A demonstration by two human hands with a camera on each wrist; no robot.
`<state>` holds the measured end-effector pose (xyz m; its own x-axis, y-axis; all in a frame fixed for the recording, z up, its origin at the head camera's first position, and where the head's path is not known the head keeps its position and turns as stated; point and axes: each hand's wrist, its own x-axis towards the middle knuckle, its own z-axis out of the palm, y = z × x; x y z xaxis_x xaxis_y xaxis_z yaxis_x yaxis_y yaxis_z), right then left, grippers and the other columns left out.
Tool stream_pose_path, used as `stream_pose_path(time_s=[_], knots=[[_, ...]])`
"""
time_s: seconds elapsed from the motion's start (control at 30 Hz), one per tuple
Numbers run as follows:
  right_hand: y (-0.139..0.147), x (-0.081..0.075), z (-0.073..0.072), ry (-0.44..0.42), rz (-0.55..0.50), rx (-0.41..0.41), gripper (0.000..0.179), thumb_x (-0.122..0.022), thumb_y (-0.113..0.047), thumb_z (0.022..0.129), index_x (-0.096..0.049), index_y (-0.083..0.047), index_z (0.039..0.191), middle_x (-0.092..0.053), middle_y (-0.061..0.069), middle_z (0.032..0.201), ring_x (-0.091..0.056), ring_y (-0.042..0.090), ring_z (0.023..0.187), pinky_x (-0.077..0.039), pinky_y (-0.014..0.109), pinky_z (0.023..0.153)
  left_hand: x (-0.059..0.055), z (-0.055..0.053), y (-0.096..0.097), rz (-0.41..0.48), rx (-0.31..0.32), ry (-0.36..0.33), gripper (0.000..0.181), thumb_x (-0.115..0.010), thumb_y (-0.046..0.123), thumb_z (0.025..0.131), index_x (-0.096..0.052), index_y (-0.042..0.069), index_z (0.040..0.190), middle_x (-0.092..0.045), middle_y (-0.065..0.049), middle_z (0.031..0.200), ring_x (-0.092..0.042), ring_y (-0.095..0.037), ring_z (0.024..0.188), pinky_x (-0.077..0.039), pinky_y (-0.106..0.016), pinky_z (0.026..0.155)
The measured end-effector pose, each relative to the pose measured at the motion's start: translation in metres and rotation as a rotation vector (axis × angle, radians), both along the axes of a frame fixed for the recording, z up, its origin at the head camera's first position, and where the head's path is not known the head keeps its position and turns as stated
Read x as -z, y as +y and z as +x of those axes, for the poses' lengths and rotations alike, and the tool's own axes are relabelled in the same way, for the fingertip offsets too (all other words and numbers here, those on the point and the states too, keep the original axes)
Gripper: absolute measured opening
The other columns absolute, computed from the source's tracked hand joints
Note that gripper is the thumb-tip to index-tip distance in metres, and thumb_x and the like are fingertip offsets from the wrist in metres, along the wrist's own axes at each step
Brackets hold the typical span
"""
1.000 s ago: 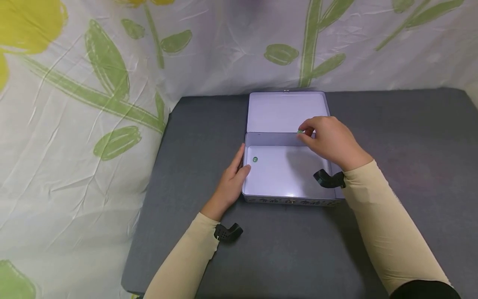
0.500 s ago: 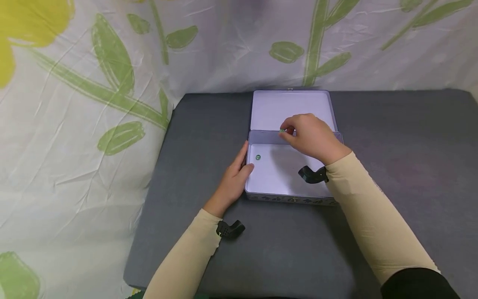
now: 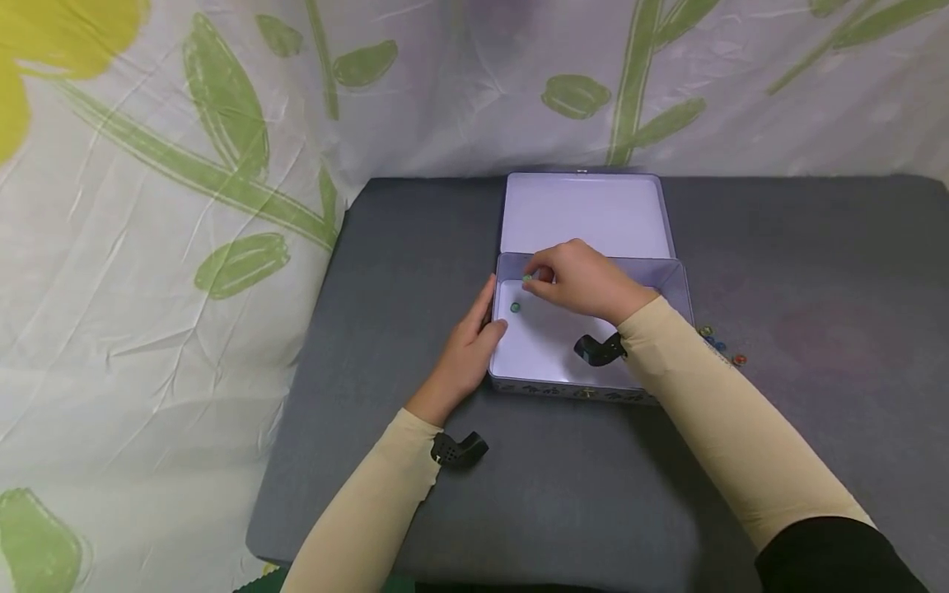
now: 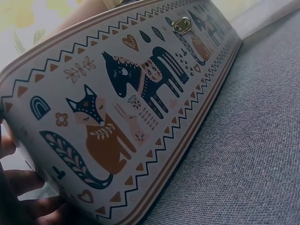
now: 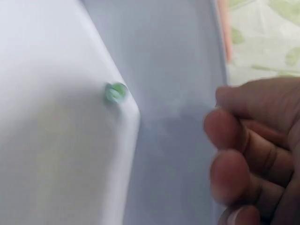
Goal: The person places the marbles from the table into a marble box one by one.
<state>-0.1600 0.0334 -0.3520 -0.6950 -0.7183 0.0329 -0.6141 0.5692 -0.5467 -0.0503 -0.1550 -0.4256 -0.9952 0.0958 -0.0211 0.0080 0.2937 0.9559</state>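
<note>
An open tin box [image 3: 586,391] with a pale inside stands on the grey table, its hinged lid [image 3: 586,214] laid back. My left hand [image 3: 463,354] grips its left wall, thumb at the rim and fingers outside. Printed foxes and a horse decorate the box front [image 4: 140,84] in the left wrist view. Over the back left of the box, my right hand [image 3: 582,280] pinches a small green marble [image 3: 527,278] between thumb and fingertips; in the right wrist view the fingertips nearly hide it. Another green marble [image 5: 115,92] lies on the box floor near the left wall.
Several coloured marbles, a red one [image 3: 739,360] among them, lie on the table right of the box, partly behind the right sleeve [image 3: 726,412]. A flower-patterned sheet [image 3: 445,99] hangs behind and left of the table [image 3: 519,511].
My right hand has moved left across the box and lower with the green marble, uncovering the marbles on the table. The left hand keeps its grip on the box.
</note>
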Motion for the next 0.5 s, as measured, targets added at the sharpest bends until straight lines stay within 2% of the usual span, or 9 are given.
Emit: stream_pose_path(time_s=[0.17,0.27,0.37,0.5], knots=[[-0.002,0.01,-0.002,-0.093,0.018,-0.017,0.02,-0.069,-0.015,0.09,-0.073,-0.004,0.106,-0.065,-0.001,0.066,-0.057,0.012,0.055,-0.047,0.031,0.059,-0.004,0.0,0.001,0.001,0.007,-0.016,0.062,-0.044,0.021,0.101,-0.018,0.034,0.157,-0.024,0.006,0.159,-0.029,-0.013,0.142,-0.032,-0.041,0.112],[-0.002,0.017,-0.003,-0.143,0.032,-0.022,0.02,-0.068,-0.015,0.09,-0.072,-0.004,0.107,-0.064,-0.001,0.066,-0.057,0.012,0.053,-0.047,0.03,0.057,-0.01,0.002,0.001,0.001,0.011,-0.039,0.062,-0.044,0.018,0.102,-0.017,0.029,0.157,-0.023,0.004,0.16,-0.028,-0.015,0.143,-0.032,-0.042,0.113],[-0.002,0.023,-0.005,-0.139,0.037,-0.032,0.019,-0.069,-0.015,0.09,-0.073,-0.005,0.105,-0.062,-0.002,0.067,-0.054,0.012,0.058,-0.045,0.03,0.059,-0.026,0.006,0.003,0.008,0.014,-0.055,0.062,-0.044,0.015,0.102,-0.018,0.021,0.158,-0.023,-0.001,0.161,-0.028,-0.019,0.144,-0.032,-0.042,0.112],[-0.002,0.03,-0.007,-0.134,0.042,-0.036,0.018,-0.069,-0.014,0.089,-0.073,-0.005,0.104,-0.061,-0.001,0.067,-0.051,0.013,0.061,-0.044,0.03,0.06,-0.031,0.007,0.005,0.001,0.007,-0.05,0.062,-0.043,0.015,0.101,-0.019,0.018,0.158,-0.024,-0.003,0.161,-0.029,-0.019,0.144,-0.032,-0.043,0.113]])
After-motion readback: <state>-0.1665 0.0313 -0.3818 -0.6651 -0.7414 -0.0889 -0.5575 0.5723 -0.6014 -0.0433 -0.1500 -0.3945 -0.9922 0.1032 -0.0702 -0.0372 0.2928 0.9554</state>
